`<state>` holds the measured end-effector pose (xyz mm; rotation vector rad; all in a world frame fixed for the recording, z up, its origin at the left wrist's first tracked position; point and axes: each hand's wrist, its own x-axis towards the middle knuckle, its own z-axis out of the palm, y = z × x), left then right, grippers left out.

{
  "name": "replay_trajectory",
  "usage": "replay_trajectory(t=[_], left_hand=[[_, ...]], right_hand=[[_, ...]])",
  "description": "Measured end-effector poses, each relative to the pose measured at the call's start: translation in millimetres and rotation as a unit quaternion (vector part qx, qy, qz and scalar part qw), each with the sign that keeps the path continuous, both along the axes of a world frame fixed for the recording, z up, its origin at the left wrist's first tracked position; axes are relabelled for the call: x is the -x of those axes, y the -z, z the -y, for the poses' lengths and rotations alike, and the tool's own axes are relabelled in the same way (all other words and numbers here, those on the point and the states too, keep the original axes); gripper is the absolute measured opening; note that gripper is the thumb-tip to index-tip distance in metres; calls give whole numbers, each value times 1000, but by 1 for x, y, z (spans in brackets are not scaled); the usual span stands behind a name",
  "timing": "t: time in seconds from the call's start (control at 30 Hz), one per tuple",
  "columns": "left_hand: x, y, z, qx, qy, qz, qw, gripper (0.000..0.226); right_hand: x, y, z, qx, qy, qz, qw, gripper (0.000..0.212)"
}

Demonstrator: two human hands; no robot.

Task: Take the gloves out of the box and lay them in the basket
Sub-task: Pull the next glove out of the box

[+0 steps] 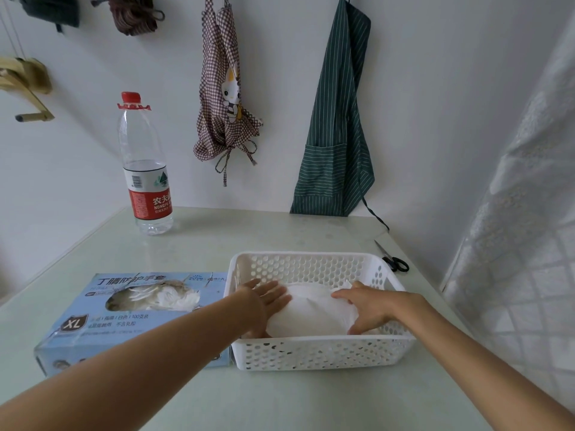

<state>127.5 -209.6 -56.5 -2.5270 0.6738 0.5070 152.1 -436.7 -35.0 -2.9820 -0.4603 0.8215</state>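
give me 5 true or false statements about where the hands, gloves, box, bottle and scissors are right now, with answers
1. Both hands are inside the basket, on the pile of white gloves. True: the left hand lies flat on the pile's left side and the right hand presses its right side.
2. The glove box stands to the right of the basket. False: it lies to the basket's left, against its side.
3. The box is empty. False: white gloves still show through its oval opening.
4. The water bottle stands upright behind the box, with its red cap on. True.
5. The scissors lie inside the basket. False: they lie on the table, behind the basket's far right corner.
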Motion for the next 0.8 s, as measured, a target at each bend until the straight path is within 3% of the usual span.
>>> replay_trajectory(t=[0.07, 0.27, 0.4, 0.47, 0.57, 0.63, 0.73, 0.8], left_hand=[[0, -2, 0, 10, -2, 4, 1000, 84], [4, -22, -6, 163, -9, -1, 987, 88], [13, -16, -9, 48, 16, 29, 998, 75], [15, -10, -6, 44, 16, 34, 998, 68], [18, -22, -3, 128, -17, 6, 992, 76], [26, -42, -9, 222, -51, 0, 974, 84], [44, -76, -38, 354, -54, 84, 930, 62], [56, -89, -78, 365, -73, 140, 917, 53]], right_hand=[[-1, -3, -2, -22, 23, -5, 999, 89], [3, -10, 9, -119, 84, 20, 989, 81], [12, -9, 6, -105, 82, 122, 984, 69], [16, 0, 3, -89, 84, 117, 985, 65], [18, 8, 7, -135, 131, 116, 975, 60], [22, 2, 6, -177, 159, 176, 955, 48], [30, -15, -7, -234, 156, 309, 908, 31], [41, -31, -33, -283, 125, 345, 886, 30]])
